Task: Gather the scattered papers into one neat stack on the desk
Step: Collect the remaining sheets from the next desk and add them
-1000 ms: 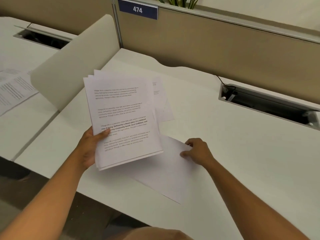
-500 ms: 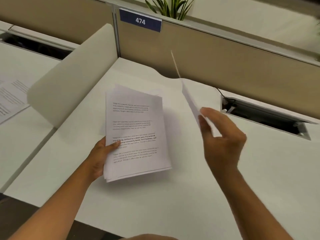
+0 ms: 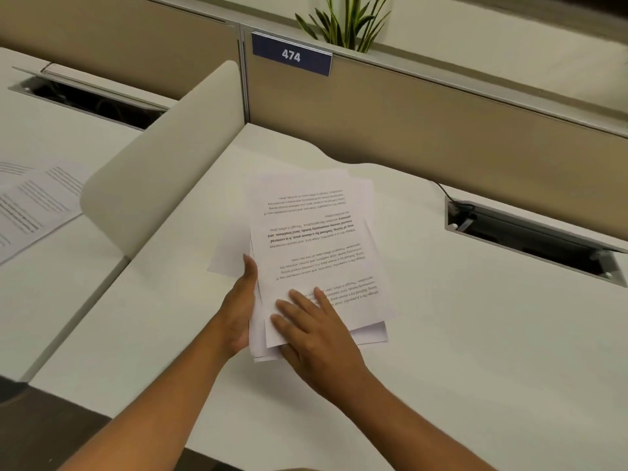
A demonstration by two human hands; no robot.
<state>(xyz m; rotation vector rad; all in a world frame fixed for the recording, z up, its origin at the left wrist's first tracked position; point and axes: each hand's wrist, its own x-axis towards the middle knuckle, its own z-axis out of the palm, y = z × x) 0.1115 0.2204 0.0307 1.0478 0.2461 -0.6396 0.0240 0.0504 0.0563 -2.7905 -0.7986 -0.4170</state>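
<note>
A loose stack of printed white papers (image 3: 316, 239) lies over the middle of the white desk (image 3: 475, 334), its sheets fanned and out of line; the top sheet's text reads upside down. My left hand (image 3: 239, 311) holds the stack's left edge, thumb on top and fingers hidden beneath. My right hand (image 3: 312, 331) grips the near edge of the stack, fingers spread flat on the top sheet and thumb under the stack's edge.
A curved beige divider (image 3: 163, 154) separates this desk from the left one, where more printed sheets (image 3: 30, 205) lie. A tan partition with a "474" sign (image 3: 291, 56) runs behind. An open cable slot (image 3: 530, 236) sits at the right.
My right hand lifted a single sheet off the desk and has laid it text upside down on top of the stack. The stack in my left hand has come down toward the desk.
</note>
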